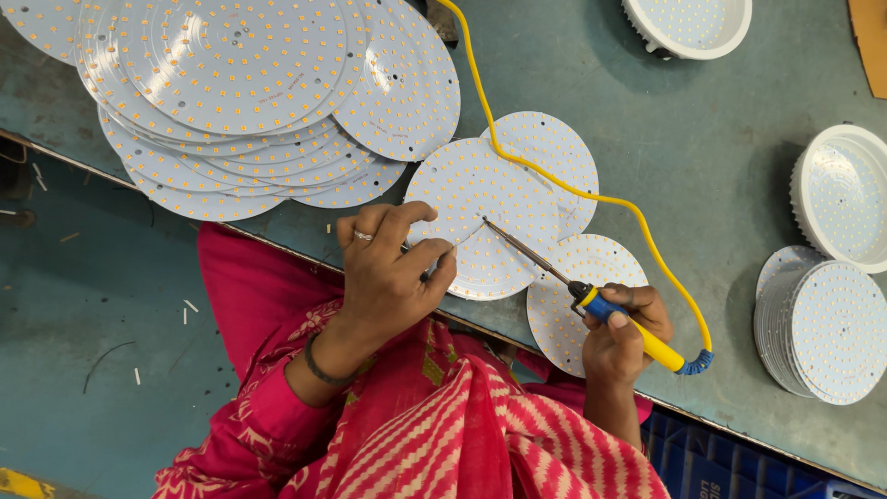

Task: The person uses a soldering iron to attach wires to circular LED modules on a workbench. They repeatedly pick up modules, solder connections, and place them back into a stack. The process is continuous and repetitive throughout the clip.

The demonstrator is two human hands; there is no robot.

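My left hand (393, 263), with a ring on one finger, rests on the near edge of a round white circuit disc (480, 189) dotted with small yellow chips; its fingers pinch something small I cannot make out. My right hand (624, 328) grips a soldering iron (610, 311) with a blue and yellow handle. The iron's metal tip touches the middle of that disc. A yellow cord (554, 180) runs from the handle's end across the discs to the top of the table.
A big pile of larger discs (231, 92) lies at the top left. More discs (587, 268) sit under and beside the worked one. White round housings (841, 194) and a disc stack (822, 328) stand at right, another housing (688, 23) at top. Blue crate (730, 462) below.
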